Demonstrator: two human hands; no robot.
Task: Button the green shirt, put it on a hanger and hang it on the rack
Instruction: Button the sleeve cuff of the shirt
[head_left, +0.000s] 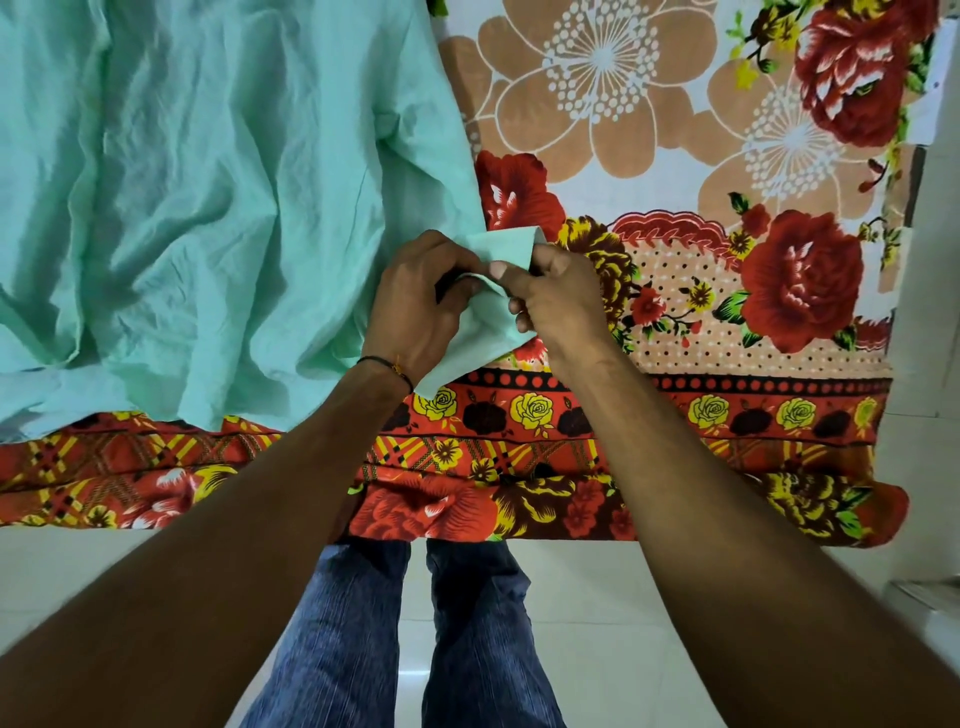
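At the centre of the frame the left hand and right hand meet, both pinched closed on a small flap of the green shirt. The left hand's fingers curl around the cloth from the left, and a dark thread band circles its wrist. The right thumb presses on top of the fold while the other right fingers tuck beneath it. That flap, a stiffer double-layered piece, looks like a cuff or the end of the placket, though no button or hole is visible between the fingers. Holding it with both hands, lifted just off the bed, seems meant to bring two layers together so a button can be pushed through; buttoning looks to be the step in hand.

From the hands the shirt spreads away to the upper left, wrinkled and lying flat, filling most of the left half of the frame. Its long axis appears to run from lower right to upper left, with the held end pointing toward the person. It lies on a floral bedsheet covering the bed, whose near edge crosses the frame below the hands. Below that are blue trousers and pale floor tiles. No hanger or rack is in view.
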